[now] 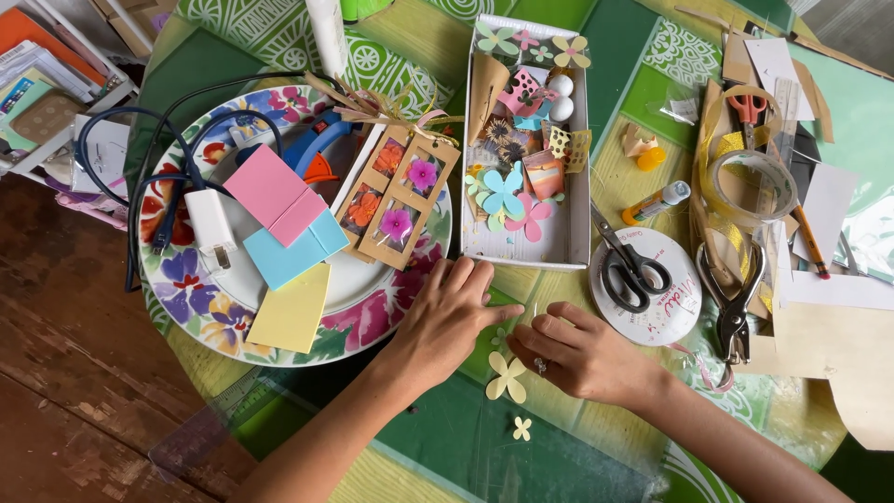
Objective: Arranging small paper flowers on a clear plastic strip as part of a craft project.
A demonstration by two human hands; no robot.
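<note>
Soft, even daylight over my craft counter point(559, 438), bright and sharp nearly everywhere.

My left hand point(445, 321) and right hand point(577, 352) are evenly lit and in focus, casting only faint, short shadows on the green covering just below them. Up and left of my grip, the flowered plate point(186, 298) shows a mild sheen on its white rim. To the right of my grip, the clear tape roll point(752, 186) catches pale glare. Down and left of my grip, a transparent ruler point(200, 438) reads hazy. The far-left wooden floor point(56, 373) sits dimmer, and straight edges bow slightly toward the corners.
</note>
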